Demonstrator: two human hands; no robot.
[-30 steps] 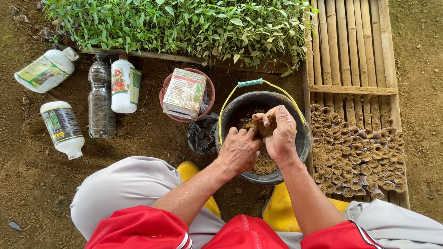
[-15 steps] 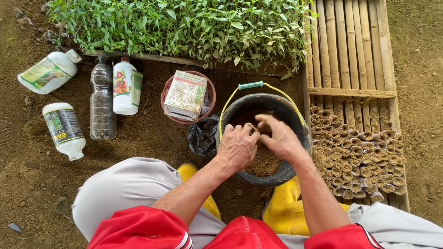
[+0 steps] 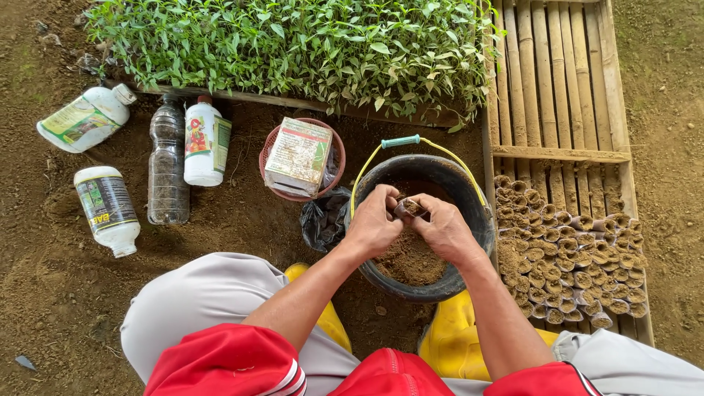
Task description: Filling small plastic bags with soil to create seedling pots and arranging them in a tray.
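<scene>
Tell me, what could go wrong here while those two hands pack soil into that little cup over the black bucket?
1. The small soil-filled cup is pinched only between the left hand and right hand; a hard squeeze might crush it and spill soil.
2. Both hands hover over the black bucket of soil, so spills probably land inside, but drifting sideways might drop soil on the ground.
3. The rows of filled cups lie close by the right forearm; a careless swing could topple some.

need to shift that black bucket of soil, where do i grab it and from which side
Grip the teal handle sleeve on the yellow wire bail, coming from the far side by the seedlings. The bail lies tipped over the black bucket's far rim, while the left hand and right hand crowd the near side.
</scene>
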